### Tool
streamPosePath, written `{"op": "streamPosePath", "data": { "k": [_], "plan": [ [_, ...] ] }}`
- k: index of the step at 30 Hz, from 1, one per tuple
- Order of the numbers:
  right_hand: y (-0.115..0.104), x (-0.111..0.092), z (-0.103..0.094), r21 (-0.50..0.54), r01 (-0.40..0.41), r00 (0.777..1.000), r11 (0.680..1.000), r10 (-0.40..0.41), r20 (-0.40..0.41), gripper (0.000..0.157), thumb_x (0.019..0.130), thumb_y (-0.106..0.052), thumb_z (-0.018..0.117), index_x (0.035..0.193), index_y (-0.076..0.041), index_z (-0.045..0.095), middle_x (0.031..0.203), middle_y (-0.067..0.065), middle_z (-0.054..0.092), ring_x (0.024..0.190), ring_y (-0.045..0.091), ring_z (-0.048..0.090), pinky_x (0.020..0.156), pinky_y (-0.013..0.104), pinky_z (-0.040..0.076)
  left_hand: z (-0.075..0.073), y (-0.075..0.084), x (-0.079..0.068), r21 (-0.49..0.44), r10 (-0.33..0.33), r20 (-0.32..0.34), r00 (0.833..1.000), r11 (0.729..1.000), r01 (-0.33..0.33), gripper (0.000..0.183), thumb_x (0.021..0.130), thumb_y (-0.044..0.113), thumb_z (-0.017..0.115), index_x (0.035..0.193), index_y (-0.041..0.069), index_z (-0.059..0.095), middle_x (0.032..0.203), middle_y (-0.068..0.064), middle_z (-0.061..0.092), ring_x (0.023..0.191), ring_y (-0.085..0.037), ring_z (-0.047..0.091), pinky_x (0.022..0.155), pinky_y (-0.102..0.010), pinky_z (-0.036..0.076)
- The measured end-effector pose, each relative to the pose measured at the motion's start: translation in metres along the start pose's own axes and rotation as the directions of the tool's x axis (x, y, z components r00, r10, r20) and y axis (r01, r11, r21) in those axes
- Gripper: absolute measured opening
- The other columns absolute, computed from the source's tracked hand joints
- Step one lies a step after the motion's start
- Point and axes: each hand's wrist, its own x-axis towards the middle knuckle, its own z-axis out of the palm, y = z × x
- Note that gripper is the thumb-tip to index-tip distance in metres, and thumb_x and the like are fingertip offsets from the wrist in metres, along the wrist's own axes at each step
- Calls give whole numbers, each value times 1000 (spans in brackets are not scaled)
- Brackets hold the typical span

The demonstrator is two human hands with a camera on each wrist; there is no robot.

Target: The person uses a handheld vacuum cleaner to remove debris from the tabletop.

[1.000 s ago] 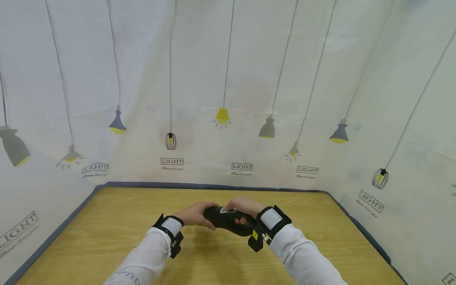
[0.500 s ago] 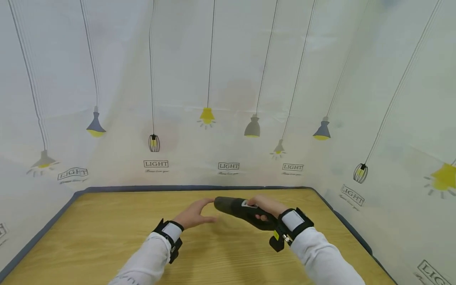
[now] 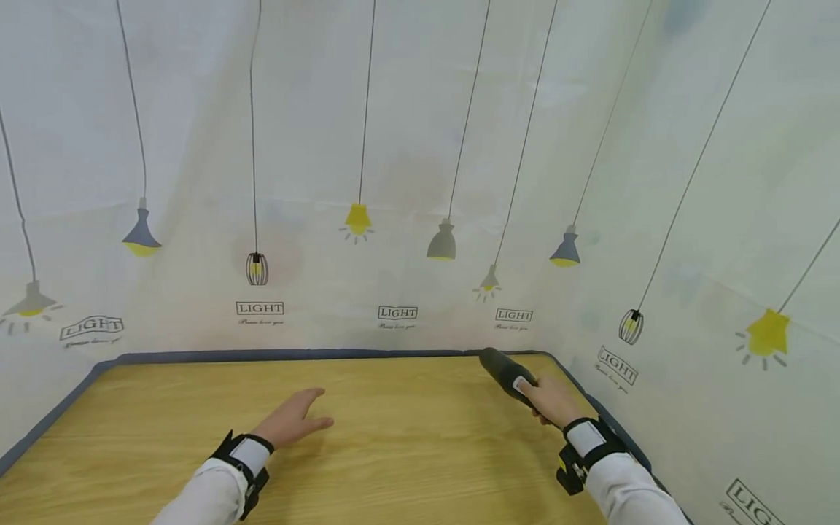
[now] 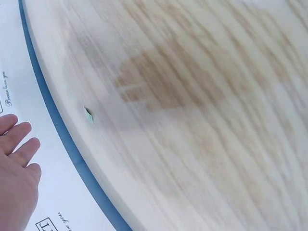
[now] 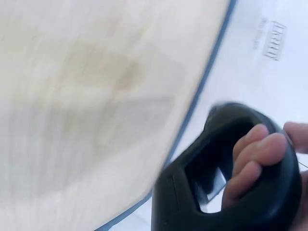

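My right hand (image 3: 551,397) grips a black handheld vacuum cleaner (image 3: 504,370) by its handle, holding it above the table's far right part. Its rounded nozzle end points up and left toward the back edge. Curled fingers (image 5: 260,149) pass through the handle loop (image 5: 284,178) in the right wrist view. My left hand (image 3: 295,419) hovers over the table's left half, thumb and fingers apart, holding nothing. In the left wrist view that hand (image 4: 17,178) shows its separated fingers. A tiny green scrap (image 4: 89,114) lies on the wood near the edge there.
The wooden table (image 3: 394,452) has a dark blue edge band (image 3: 315,355). White sheeting (image 3: 315,146) printed with hanging lamps rises behind it and at both sides. Each wrist wears a strapped camera, as on the left wrist (image 3: 246,467).
My left hand has let go of the vacuum and moved left. The right hand has carried the vacuum right, away from the left hand. The head view has turned rightward.
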Motion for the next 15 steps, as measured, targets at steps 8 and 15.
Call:
{"op": "streamPosePath", "data": {
  "k": [8,15],
  "plan": [
    [28,1,12,-113,45,999,993,-44,6,47,96,-35,44,75,6,55,54,5,52,44,15,47,45,27,36,-5,-6,-3,32,-25,2,1000,999,25,67,85,37,64,129,-10,43,129,-29,44,121,-44,38,97,-54,30],
    [35,4,21,-161,70,993,985,-53,110,56,98,-29,43,123,20,36,62,9,54,49,18,51,54,31,40,-6,-2,-4,18,-40,3,999,999,40,63,86,32,65,128,-10,44,129,-28,45,121,-43,39,98,-53,30]
  ]
}}
